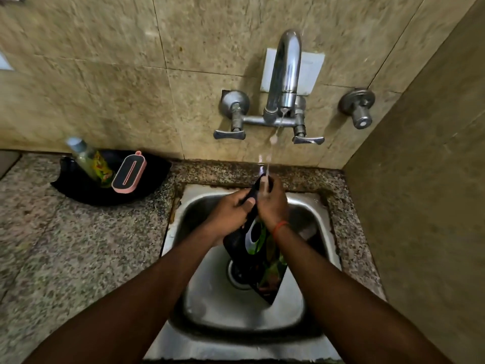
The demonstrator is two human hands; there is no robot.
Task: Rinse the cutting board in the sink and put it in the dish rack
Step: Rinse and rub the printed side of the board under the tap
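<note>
A dark cutting board (258, 254) with a green printed picture and an oval handle hole stands tilted on edge inside the steel sink (207, 292), its lower corner near the drain. My left hand (231, 210) grips its upper left edge. On the upper right side, my right hand (271, 206) is pressed against the board, an orange thread around its wrist. A thin stream of water falls from the chrome tap (286, 74) onto my right hand and the board's top. No dish rack shows in this view.
A black tray (78, 185) on the granite counter at the left holds a soap bottle (84, 158) and a pink-edged scrubber (128, 172). Two tap levers and a separate wall valve (358, 107) jut from the tiled wall. A side wall closes the right.
</note>
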